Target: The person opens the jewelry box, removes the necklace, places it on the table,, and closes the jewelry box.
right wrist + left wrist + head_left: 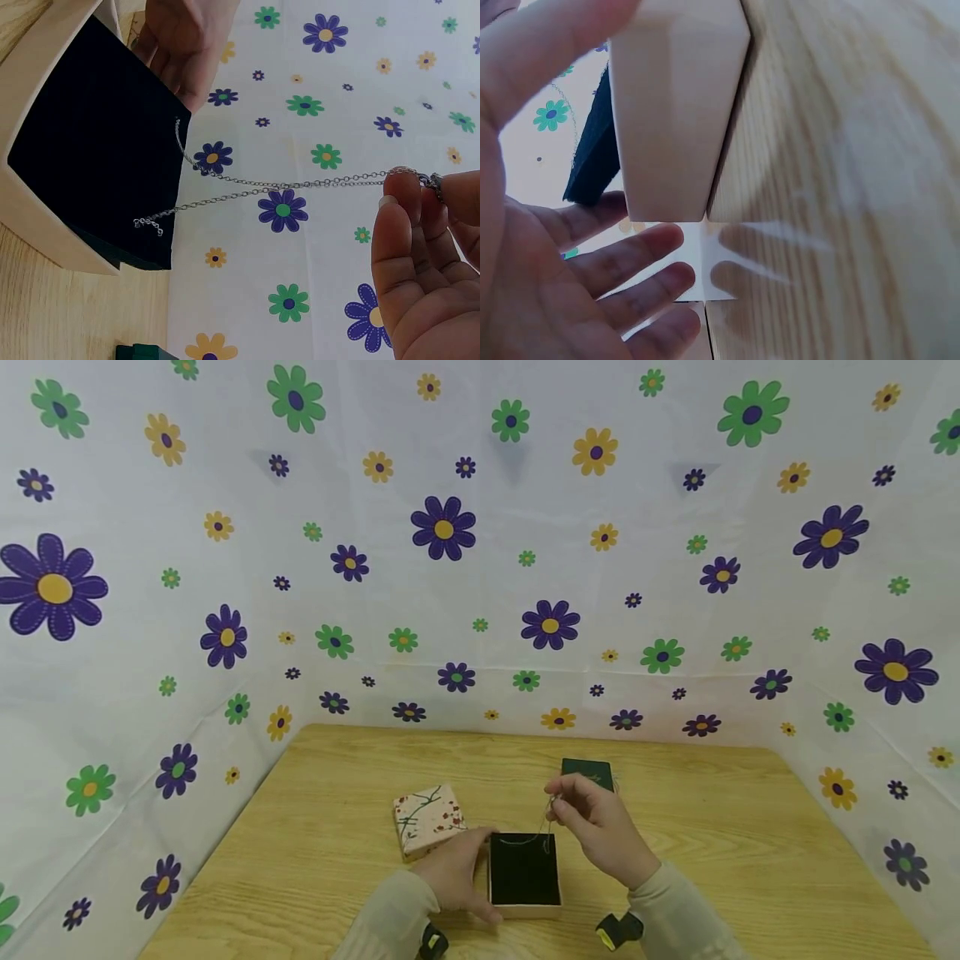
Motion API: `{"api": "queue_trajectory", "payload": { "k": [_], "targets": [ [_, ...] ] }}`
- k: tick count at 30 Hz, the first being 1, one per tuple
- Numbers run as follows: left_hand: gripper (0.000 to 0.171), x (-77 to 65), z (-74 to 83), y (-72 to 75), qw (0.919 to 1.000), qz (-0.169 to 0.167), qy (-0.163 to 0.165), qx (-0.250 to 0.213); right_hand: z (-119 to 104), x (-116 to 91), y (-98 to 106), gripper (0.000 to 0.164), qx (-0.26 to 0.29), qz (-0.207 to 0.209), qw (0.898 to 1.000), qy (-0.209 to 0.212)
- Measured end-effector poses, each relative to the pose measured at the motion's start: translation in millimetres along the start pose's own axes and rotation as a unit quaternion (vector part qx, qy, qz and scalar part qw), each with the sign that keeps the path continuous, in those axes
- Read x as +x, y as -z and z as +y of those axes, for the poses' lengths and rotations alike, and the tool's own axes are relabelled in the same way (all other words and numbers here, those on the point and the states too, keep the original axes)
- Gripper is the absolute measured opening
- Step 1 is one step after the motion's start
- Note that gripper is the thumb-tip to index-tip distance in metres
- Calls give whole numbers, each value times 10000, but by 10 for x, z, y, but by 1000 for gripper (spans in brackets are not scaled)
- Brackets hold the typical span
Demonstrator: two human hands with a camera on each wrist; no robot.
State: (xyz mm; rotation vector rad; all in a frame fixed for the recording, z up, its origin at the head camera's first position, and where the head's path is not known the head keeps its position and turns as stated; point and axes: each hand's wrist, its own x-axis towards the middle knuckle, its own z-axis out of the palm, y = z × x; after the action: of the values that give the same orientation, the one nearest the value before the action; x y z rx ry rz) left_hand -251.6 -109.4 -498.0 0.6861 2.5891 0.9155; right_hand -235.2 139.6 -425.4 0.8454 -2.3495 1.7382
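In the head view, a square pale box (529, 912) with a black velvety insert (523, 875) stands near the table's front. My left hand (452, 870) holds the box from its left side, thumb at the near corner and index finger at the far one. The left wrist view shows the other fingers spread apart, beyond the box's pale wall (679, 112). Above the box's far right side, my right hand (602, 827) pinches a thin silver chain necklace (247, 184) between thumb and fingertips. The chain runs in two strands from the fingers to the insert, its lower ends against the black surface.
A floral-patterned lid (429, 818) lies left of the box, partly behind the left hand. Behind the right hand sits a dark green box (587, 770), partly hidden. The wooden table (300, 860) is enclosed by a white flowered cloth (495, 585).
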Motion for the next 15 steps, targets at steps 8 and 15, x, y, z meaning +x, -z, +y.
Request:
{"api": "queue_trajectory", "payload": {
  "k": [8, 15],
  "targets": [
    [111, -4, -2, -6, 9998, 64, -203, -3, 94, -8, -41, 15, -186, -97, 9998, -68],
    [103, -4, -31, 1, 9994, 11, -342, 17, 243, -31, -84, 17, -814, -219, 9964, -43]
  ]
}}
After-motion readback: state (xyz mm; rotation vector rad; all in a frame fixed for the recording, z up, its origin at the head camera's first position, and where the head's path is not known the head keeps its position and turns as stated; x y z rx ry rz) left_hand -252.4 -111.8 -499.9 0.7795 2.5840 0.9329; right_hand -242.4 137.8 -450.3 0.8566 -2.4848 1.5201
